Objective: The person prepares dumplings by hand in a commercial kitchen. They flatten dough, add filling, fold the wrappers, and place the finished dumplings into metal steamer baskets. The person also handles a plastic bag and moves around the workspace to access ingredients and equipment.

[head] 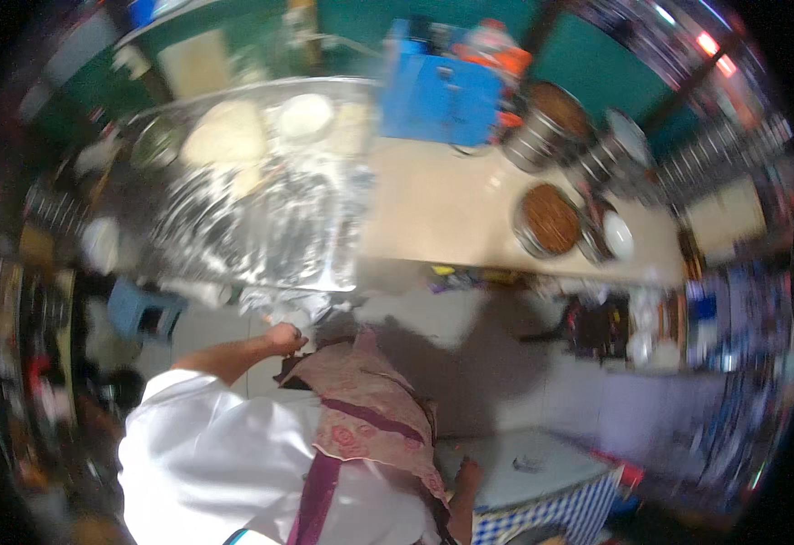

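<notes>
My left hand hangs low in front of the floured metal worktop, its fingers curled and no object visible in them. It is beside the edge of the pink floral apron that I wear. Down at my right side, my right hand is blurred and dim, near a white-topped table. On the worktop lie a large mound of dough and a round white piece, perhaps dough or a bowl. A smaller dough piece rests below the mound.
A beige table adjoins the worktop. It carries a blue box, a large metal pot, a pan of brown food and a white bowl. A blue stool stands at left on the tiled floor.
</notes>
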Motion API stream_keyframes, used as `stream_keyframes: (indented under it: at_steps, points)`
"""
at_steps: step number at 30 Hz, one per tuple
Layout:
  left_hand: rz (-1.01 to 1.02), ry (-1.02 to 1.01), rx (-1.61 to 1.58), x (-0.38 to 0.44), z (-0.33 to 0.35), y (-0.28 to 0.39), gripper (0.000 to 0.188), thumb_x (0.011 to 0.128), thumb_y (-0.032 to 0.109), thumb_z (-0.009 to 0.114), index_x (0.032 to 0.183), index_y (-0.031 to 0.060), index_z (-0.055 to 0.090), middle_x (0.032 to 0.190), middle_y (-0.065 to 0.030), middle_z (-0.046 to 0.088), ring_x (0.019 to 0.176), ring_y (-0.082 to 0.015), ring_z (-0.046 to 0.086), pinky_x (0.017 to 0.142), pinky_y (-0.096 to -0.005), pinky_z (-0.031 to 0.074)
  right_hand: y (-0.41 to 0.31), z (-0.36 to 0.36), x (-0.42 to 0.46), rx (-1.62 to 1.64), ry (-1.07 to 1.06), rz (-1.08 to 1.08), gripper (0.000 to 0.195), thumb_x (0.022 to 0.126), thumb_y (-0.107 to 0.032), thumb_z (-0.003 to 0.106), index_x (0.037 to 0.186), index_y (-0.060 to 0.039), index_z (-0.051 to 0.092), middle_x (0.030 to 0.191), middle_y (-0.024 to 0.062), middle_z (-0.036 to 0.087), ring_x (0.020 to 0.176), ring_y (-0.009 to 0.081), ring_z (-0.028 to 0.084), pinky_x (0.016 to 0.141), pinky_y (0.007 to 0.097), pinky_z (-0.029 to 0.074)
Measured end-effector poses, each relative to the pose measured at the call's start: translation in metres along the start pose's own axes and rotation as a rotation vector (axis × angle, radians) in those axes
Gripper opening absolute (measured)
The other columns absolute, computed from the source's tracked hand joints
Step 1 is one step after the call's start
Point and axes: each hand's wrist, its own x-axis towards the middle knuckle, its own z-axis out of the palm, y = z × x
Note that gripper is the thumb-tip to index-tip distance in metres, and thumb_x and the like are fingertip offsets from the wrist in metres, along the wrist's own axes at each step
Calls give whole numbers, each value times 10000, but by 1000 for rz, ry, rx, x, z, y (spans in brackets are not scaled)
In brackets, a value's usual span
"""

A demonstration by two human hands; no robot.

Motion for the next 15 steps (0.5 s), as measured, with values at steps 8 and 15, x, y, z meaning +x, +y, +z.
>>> stream_keyframes:
  at_steps: [8,15]
  points:
    - [-388,210,-390,-42,20,-85,386,910,318,531,777,-20,663,657,-129,662,537,-206,630,572,-360,525,-56,-19,174,-853,-220,-526,359,937,-320,505,1132,-52,644,1111,221,638,1019,390,612,863,499,496]
    - [-448,419,-654,-84,92,-59,386,907,349,517,800,11,670,658,-132,666,584,-225,662,627,-370,529,-211,-30,258,-443,-231,-729,277,853,-275,593,978,-37,654,971,204,659,845,365,635,715,492,495]
